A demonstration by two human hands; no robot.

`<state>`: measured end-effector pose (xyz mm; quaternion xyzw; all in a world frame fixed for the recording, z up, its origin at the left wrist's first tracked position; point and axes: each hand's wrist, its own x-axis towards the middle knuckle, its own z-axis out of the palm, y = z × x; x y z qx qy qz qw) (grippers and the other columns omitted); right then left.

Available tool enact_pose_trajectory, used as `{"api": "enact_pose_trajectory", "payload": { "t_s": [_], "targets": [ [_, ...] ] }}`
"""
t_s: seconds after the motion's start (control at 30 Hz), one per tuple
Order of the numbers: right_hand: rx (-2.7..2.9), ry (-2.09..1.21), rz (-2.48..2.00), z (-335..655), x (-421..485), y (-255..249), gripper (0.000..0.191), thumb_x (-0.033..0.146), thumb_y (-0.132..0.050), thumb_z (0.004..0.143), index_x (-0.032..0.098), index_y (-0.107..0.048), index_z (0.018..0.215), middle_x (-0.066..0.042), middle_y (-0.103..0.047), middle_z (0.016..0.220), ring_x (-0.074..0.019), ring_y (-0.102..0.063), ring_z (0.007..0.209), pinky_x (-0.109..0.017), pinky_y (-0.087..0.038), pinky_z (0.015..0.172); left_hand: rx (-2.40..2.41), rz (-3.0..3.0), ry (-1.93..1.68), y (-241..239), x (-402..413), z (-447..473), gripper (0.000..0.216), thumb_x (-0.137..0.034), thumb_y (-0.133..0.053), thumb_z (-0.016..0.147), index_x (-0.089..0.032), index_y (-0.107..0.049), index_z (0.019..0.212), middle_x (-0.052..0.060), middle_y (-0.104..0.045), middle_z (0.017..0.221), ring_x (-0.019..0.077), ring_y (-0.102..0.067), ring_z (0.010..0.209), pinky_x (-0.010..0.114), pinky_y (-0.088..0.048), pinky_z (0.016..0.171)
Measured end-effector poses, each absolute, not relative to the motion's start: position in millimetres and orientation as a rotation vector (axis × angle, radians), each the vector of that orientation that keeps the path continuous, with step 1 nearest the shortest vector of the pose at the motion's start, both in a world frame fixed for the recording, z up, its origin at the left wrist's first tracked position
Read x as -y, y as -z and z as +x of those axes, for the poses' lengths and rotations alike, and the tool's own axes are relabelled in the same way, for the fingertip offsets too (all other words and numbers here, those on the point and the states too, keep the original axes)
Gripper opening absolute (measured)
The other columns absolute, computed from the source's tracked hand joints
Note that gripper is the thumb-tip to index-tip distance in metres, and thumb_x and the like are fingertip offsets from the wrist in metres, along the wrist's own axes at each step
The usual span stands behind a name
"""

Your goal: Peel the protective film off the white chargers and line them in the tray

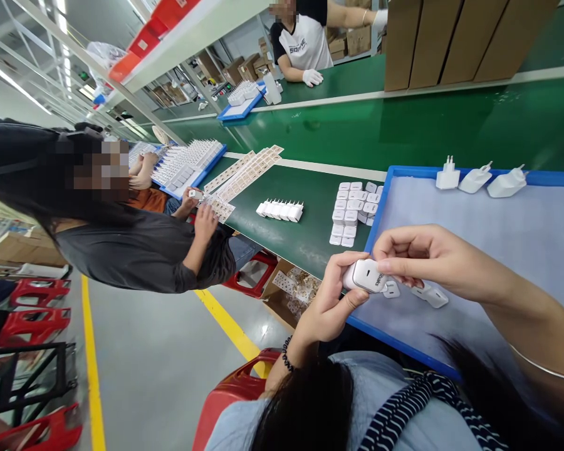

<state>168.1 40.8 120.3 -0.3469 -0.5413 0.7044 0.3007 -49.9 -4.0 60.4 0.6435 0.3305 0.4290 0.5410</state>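
My left hand is closed around a white charger, its port face and printed lettering turned up toward me. The fingertips of my right hand are pinched together at the right end of this charger; whether they hold anything small is hidden. Both hands are over the left edge of a blue-rimmed tray. Just below my right hand, a few white chargers lie on the tray's pale lining. Three more chargers with pins rest along its far rim.
Left of the tray stand stacked white chargers and a row of pinned chargers. Sticker strips lie near a seated co-worker. Brown cartons stand across the green belt, near another person.
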Motion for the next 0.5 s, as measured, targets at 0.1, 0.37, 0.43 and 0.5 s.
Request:
{"api": "enact_pose_trajectory", "payload": {
  "t_s": [0.1,0.37,0.43,0.5],
  "targets": [
    [1.462,-1.867,-0.931,167.4,-41.0,-121.4,0.035,0.046,-0.085,0.08,0.02,-0.064,0.071,0.003,-0.055,0.056,-0.0101,-0.046,0.049,-0.023,-0.037,0.045,-0.79,1.502,-1.014,-60.3,5.6,-49.8,0.049,-0.046,-0.063,0.1,-0.027,-0.052,0.143,0.009,-0.056,0.138,0.0267,-0.056,0.125,0.04,-0.046,0.111],
    [1.493,-1.761,-0.999,161.9,-35.1,-124.1,0.037,0.05,-0.085,0.078,0.021,-0.064,0.071,0.002,-0.052,0.059,-0.0118,-0.044,0.054,-0.024,-0.033,0.048,-0.756,1.55,-1.036,-58.7,4.6,-50.6,0.048,-0.045,-0.062,0.101,-0.028,-0.05,0.145,0.009,-0.055,0.138,0.0267,-0.056,0.126,0.039,-0.046,0.11],
    [1.497,-1.719,-1.016,160.7,-33.1,-123.5,0.035,0.049,-0.084,0.079,0.021,-0.065,0.071,0.003,-0.051,0.06,-0.0116,-0.043,0.055,-0.024,-0.032,0.048,-0.753,1.583,-1.061,-58.7,4.2,-50.2,0.047,-0.043,-0.062,0.101,-0.028,-0.05,0.144,0.009,-0.055,0.137,0.0258,-0.055,0.126,0.039,-0.045,0.11],
    [1.498,-1.705,-1.018,159.8,-31.9,-122.1,0.034,0.048,-0.083,0.08,0.021,-0.065,0.072,0.003,-0.051,0.06,-0.0114,-0.043,0.055,-0.024,-0.031,0.048,-0.759,1.614,-1.088,-59.2,3.9,-49.2,0.045,-0.042,-0.062,0.101,-0.028,-0.05,0.142,0.008,-0.055,0.135,0.0247,-0.055,0.124,0.038,-0.045,0.11]
  ]
}}
